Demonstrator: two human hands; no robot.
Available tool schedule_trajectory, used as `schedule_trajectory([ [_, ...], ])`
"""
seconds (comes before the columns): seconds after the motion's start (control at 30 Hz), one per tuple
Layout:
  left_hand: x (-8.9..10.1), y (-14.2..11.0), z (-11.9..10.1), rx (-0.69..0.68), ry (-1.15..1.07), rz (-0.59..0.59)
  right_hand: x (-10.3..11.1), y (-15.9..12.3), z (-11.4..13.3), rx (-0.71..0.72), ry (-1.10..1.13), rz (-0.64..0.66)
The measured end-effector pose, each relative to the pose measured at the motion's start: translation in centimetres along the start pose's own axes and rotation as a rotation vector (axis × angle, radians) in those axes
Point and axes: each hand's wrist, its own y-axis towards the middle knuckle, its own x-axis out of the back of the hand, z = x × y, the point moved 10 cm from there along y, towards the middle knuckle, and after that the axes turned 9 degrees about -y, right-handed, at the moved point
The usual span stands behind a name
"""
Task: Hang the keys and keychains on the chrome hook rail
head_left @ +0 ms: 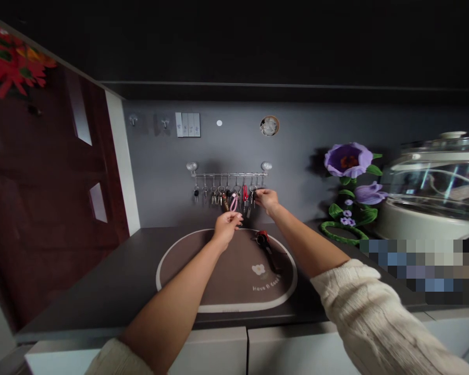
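Note:
A clear wall rack [229,175] with small hooks carries several bunches of keys [221,195]. My right hand [268,200] is at its right end, fingers pinched at the edge of a ring of keys [253,194] that hangs there. Just left of that ring hang a red key holder [245,194] and a pink loop strap [234,202]. Lower and to the left, my left hand [227,225] is above the mat with thumb and fingers together; anything between them is too small to tell. A dark key fob with a red part [263,239] lies on the brown mat [219,271].
The mat rests on a dark counter [133,281] beneath an overhanging cabinet [258,47]. To the right stand purple artificial flowers [349,161] and a white appliance with a clear cover [433,208]. Light switches [188,125] and two hooks [164,124] are on the wall.

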Motion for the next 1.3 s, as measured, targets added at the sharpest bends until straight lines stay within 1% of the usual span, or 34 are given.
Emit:
schedule_trajectory([
  [0.23,-0.3,-0.1,-0.2,-0.021,0.039,0.025,0.3,-1.1,-0.6,-0.031,-0.011,0.065],
  [0.43,-0.4,-0.3,-0.2,-0.019,0.079,0.051,0.8,-2.6,-0.6,-0.011,-0.03,0.134],
  [0.7,-0.9,-0.8,0.0,-0.015,0.178,0.099,1.3,-6.4,-1.7,0.036,-0.149,0.247],
  [0.87,-1.4,-1.2,0.5,0.006,0.227,0.14,1.8,-8.4,-2.5,0.091,-0.283,0.284],
  [1.07,-1.7,-1.4,1.8,0.059,0.276,0.177,1.3,-9.1,-3.4,0.197,-0.509,0.446],
  [1.17,-1.7,-1.3,2.7,0.106,0.298,0.188,1.7,-8.7,-3.3,0.267,-0.703,0.413],
  [1.3,-1.6,-1.4,3.2,0.119,0.32,0.19,2.4,-8.3,-3.0,0.31,-0.933,0.342],
])
